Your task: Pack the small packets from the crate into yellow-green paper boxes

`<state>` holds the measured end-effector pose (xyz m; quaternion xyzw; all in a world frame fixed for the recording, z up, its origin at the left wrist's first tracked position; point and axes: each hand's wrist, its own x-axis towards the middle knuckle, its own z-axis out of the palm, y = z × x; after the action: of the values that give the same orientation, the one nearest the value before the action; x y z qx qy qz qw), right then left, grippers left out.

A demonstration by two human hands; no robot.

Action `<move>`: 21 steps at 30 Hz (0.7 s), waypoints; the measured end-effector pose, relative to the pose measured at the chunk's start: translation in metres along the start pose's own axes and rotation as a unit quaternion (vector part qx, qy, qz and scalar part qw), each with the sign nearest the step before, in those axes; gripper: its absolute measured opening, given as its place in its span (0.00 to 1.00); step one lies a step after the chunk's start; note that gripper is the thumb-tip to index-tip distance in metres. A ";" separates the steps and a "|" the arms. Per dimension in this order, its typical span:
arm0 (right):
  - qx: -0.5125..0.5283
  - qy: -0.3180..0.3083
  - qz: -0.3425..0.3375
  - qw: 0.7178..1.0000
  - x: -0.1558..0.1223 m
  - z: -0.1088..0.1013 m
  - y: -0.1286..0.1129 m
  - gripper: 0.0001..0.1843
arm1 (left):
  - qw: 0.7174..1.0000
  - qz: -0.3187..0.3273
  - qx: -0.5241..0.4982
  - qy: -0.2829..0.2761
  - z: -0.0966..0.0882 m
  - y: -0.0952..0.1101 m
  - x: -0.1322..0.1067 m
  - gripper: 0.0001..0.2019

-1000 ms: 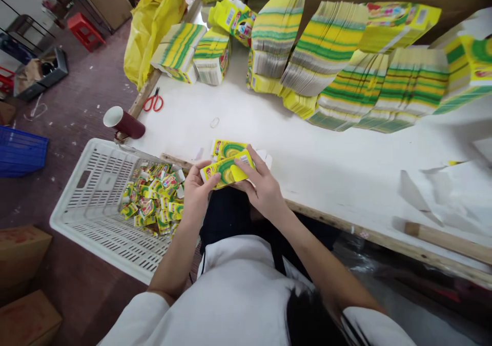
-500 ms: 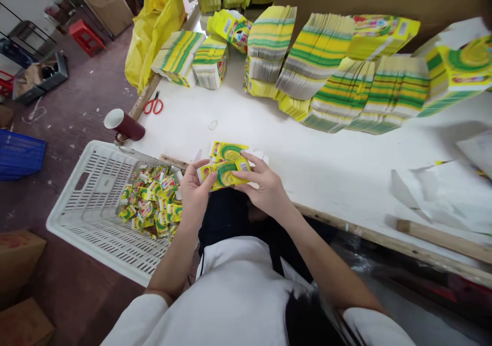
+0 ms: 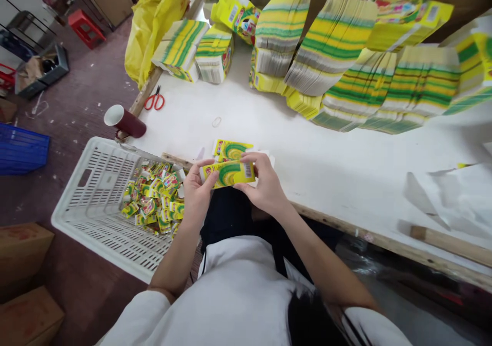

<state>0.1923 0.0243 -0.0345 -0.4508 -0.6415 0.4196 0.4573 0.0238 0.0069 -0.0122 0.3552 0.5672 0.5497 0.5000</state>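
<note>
The white table (image 3: 326, 166) spans your front, a slatted white crate (image 3: 100, 182) at your left. Your left hand (image 3: 197, 195) and right hand (image 3: 268, 188) grip opposite ends of the yellow carton (image 3: 229, 176) by the table's near edge.

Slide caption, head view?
Left hand grips a yellow carton, right hand at its barcode end, white crate alongside.

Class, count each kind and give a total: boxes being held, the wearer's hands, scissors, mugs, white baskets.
Held box: 1
Left hand and right hand: 2
Scissors: 1
Mug: 1
White basket: 1
Total: 6
</note>
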 end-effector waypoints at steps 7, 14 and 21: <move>-0.150 -0.018 0.008 0.988 0.019 0.007 0.028 0.41 | 0.908 0.126 0.323 0.237 -0.108 0.027 0.018 0.14; -0.325 -0.029 0.053 0.944 0.030 0.012 0.040 0.24 | 0.806 0.151 0.492 0.294 -0.159 0.020 0.025 0.24; 0.015 -0.015 0.053 0.998 0.006 0.014 0.002 0.35 | 0.991 0.106 -0.076 -0.024 -0.018 -0.021 0.002 0.37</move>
<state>0.1786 0.0285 -0.0380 -0.4704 -0.6172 0.4598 0.4317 0.0086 0.0010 -0.0347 0.3875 0.4705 0.6325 0.4779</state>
